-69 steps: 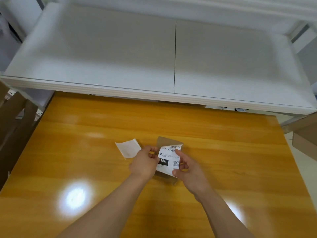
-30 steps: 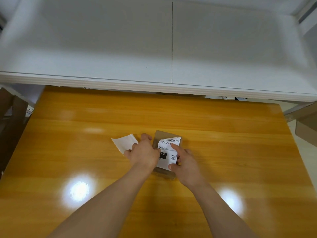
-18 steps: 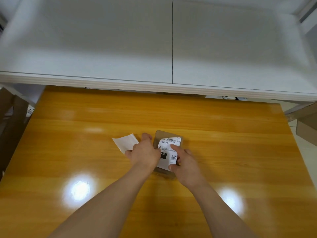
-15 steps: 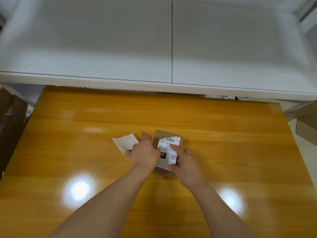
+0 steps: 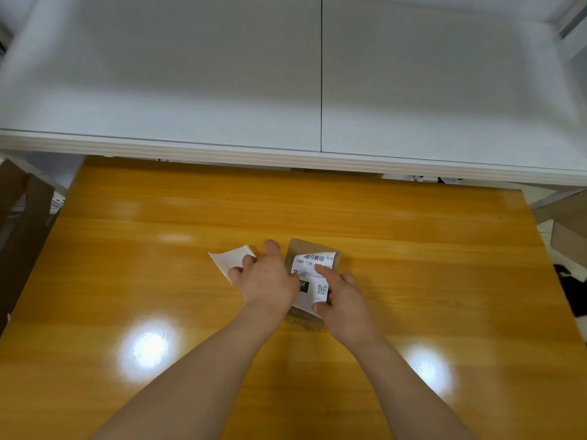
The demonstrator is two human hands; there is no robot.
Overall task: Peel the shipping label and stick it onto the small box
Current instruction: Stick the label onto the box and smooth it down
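Observation:
A small brown cardboard box (image 5: 298, 247) lies on the orange wooden table (image 5: 413, 281), just right of centre. A white shipping label (image 5: 313, 277) with a barcode and QR code lies flat on its top face. My left hand (image 5: 266, 277) grips the box's left side, thumb up at its far corner. My right hand (image 5: 344, 301) holds the box's near right edge, its index finger stretched out and pressing on the label's middle. A blank white backing sheet (image 5: 227, 260) lies on the table, partly under my left fingers.
A white shelf surface (image 5: 286, 90) overhangs the table's far edge. Brown cardboard (image 5: 19, 217) stands off the table's left side, and more cardboard (image 5: 568, 230) to the right. A dark object (image 5: 571, 287) lies on the floor at right. Two lamp glares shine on the near tabletop.
The label, earlier lifted and curled above the box, now lies flat on it. My right index finger has slid along the label. My left hand shifted to the box's left side.

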